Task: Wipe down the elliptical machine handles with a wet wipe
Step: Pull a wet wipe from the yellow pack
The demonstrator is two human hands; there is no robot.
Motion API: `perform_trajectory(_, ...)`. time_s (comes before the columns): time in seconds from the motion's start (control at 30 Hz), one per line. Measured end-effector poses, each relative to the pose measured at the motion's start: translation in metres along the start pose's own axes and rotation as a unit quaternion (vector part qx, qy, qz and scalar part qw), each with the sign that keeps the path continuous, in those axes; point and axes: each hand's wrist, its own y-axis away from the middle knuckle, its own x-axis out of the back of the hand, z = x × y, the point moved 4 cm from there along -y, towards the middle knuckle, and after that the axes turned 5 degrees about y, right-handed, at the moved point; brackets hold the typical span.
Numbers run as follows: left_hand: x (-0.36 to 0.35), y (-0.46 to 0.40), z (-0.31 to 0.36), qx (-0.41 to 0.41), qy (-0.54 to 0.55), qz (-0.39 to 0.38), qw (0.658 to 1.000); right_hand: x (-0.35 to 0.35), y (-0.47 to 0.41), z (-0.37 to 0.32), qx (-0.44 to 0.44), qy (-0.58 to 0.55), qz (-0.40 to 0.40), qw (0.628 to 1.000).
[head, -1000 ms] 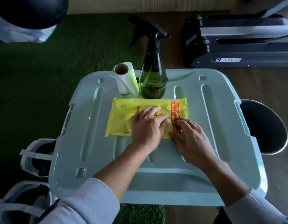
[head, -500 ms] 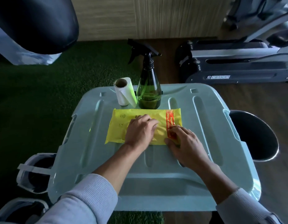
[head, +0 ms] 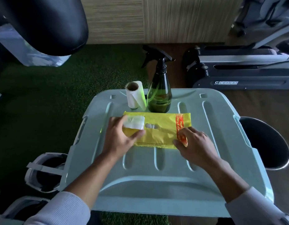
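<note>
Nearest are two pale ribbed sleeves, forearms reaching out over a pale blue plastic lid (head: 165, 184) that serves as a work surface; on the lid lies a yellow wet wipe pack (head: 158, 127), flat, its long side across the view, an orange band near its right end. The left hand (head: 119, 137) pinches the pack's white seal flap (head: 135, 122) between thumb and fingers, the flap peeled back toward the left so that a small oval opening (head: 151, 126) shows in the top of the pack, something white visible in it; the right hand (head: 195, 143) rests on the pack's right end, fingers curled over the orange band and pressing it down against the lid. Just beyond the pack, at the lid's far edge, stands a small white roll (head: 135, 96) with a cardboard core, and right beside it a green spray bottle (head: 159, 95) with a black trigger head, upright. To the right of the lid sits a dark round bin (head: 267, 143); to the left, on green artificial turf (head: 51, 98), white-framed objects I cannot identify. Farther off, on the wooden floor at the right, is the elliptical machine (head: 241, 70), grey and black, well apart from the hands; its handles I cannot make out.
</note>
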Motion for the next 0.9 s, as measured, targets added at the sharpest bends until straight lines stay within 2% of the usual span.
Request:
perform_trajectory(0.1, -0.009, 0.005, 0.001, 0.025, -0.043, -0.06, 0.997, 0.008, -0.019, -0.016, 0.018, 0.048, 0.012, 0.999)
perform_trajectory(0.2, -0.013, 0.005, 0.007, 0.039, -0.078, -0.091, 0.992, 0.007, -0.036, -0.042, 0.069, 0.009, 0.048, 0.996)
perform_trajectory(0.4, -0.008, 0.008, 0.01, 0.039, -0.103, -0.099, 0.989, -0.008, -0.053, -0.067, 0.132, 0.006, 0.012, 0.991)
perform_trajectory(0.9, -0.011, 0.011, 0.011, 0.043, -0.143, -0.128, 0.98, -0.012, -0.052, -0.068, 0.173, 0.059, 0.08, 0.98)
